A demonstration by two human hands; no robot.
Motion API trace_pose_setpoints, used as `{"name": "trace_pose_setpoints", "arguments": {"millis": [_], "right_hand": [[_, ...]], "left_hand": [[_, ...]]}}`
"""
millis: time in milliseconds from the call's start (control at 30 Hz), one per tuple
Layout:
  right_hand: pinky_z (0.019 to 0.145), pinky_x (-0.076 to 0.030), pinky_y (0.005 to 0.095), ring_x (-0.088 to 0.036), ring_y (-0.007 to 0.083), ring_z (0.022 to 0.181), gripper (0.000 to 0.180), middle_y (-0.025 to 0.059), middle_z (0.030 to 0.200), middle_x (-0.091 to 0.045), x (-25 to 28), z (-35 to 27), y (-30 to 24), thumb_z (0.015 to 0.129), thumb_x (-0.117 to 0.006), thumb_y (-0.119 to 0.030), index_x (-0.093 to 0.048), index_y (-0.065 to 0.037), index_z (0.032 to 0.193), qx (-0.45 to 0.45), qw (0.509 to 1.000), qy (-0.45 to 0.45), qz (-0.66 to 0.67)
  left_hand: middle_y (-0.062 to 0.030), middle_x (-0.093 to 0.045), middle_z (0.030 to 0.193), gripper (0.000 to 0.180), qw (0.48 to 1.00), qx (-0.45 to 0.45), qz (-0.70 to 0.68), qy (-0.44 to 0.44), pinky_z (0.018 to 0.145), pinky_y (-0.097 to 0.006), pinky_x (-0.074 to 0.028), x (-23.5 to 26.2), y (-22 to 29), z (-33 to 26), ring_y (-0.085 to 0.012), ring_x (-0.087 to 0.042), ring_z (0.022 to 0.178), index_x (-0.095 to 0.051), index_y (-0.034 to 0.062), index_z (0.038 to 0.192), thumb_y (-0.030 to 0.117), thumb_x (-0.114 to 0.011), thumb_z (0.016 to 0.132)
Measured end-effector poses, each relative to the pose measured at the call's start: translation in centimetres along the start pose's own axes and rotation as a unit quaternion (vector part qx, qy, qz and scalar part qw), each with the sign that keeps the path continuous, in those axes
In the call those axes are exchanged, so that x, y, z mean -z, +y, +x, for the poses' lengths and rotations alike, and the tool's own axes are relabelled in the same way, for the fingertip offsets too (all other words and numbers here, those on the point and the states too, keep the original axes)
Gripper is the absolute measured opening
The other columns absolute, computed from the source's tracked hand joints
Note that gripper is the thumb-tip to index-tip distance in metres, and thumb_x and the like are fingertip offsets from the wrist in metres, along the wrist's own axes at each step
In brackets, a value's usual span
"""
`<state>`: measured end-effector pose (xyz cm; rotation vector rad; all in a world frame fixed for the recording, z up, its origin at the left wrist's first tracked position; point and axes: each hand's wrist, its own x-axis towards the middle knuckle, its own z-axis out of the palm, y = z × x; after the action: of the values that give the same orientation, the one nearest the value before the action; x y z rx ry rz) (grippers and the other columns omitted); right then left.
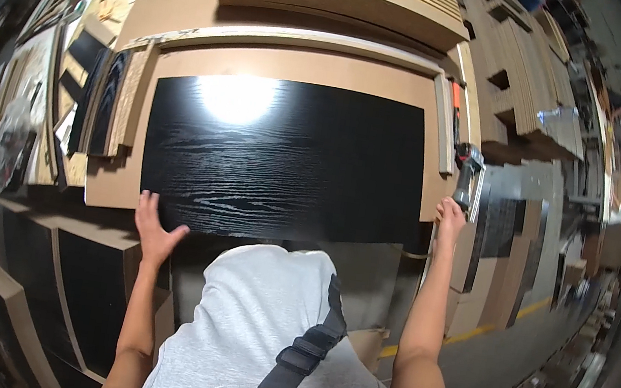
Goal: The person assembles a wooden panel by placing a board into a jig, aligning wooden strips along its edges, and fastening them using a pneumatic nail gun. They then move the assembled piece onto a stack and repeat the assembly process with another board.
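Observation:
A black wood-grain panel (283,162) lies flat on a tan board, with a bright light reflected near its far edge. My left hand (155,226) rests at the panel's near left corner, fingers spread and thumb apart. My right hand (449,217) is closed around the handle of a dark nail gun (466,176), just right of the panel. Its head lies by the right side of a light wooden frame (292,39) that runs around the panel's far side. The exact kind of nail gun is hard to make out.
Thick stacked boards (337,1) lie beyond the frame. An orange-handled tool (456,99) rests along the right edge. More cut panels (530,74) are piled at the far right. Wood strips (121,104) stand at the left, and black panels (85,297) lean below my left hand.

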<state>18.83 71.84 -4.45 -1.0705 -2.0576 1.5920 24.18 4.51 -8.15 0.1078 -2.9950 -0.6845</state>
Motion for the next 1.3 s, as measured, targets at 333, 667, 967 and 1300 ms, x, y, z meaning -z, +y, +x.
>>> {"name": "trace_pose_setpoints", "arguments": {"millis": [333,667,967,1300], "right_hand": [[0.108,-0.042,0.0487,-0.053,0.0391,0.128,0.048,0.0228,0.137,-0.056,-2.6,-11.3,6.3,0.077,-0.071,-0.016,-0.063,-0.002,0.122,0.2,0.896,0.005,-0.396],[0.118,-0.01,0.0705,-0.014,0.0353,0.154,0.101,0.018,0.166,-0.018,-7.6,-15.2,2.8,0.067,-0.08,-0.017,-0.031,-0.01,0.155,0.189,0.783,-0.219,-0.551],[0.116,-0.022,0.069,-0.028,0.0343,0.15,0.102,0.0132,0.16,-0.032,-5.8,-13.9,-0.2,0.061,-0.087,-0.015,-0.039,-0.013,0.151,0.309,0.735,-0.183,-0.575],[0.109,-0.042,0.0547,-0.061,0.0329,0.123,0.052,0.0102,0.126,-0.069,-2.5,-11.5,-13.1,0.067,-0.062,-0.001,-0.071,-0.009,0.118,0.473,0.755,-0.169,-0.421]], "left_hand": [[-0.0292,-0.015,0.163,0.099,0.967,-0.11,0.116,-0.197,0.114,-0.074,-0.01,-5.9,10.5,2.5,-0.0457,-0.011,0.153,-0.035,0.0063,0.153,0.005,-0.074,0.063],[-0.0339,-0.011,0.162,0.094,0.955,-0.114,0.175,-0.211,0.111,-0.076,-0.018,-5.9,11.3,2.6,-0.0506,-0.01,0.152,-0.03,0.0035,0.156,-0.004,-0.066,0.07],[-0.0275,-0.029,0.159,0.088,0.969,-0.12,0.111,-0.188,0.117,-0.068,-0.019,0.1,12.9,2.5,-0.0415,-0.025,0.15,-0.042,0.0004,0.149,-0.007,-0.068,0.065],[-0.0188,-0.072,0.116,0.047,0.975,-0.215,0.006,0.052,0.102,-0.048,-0.049,10.1,17.1,7.3,-0.0344,-0.067,0.115,-0.073,-0.0012,0.105,-0.01,-0.06,0.061]]}}
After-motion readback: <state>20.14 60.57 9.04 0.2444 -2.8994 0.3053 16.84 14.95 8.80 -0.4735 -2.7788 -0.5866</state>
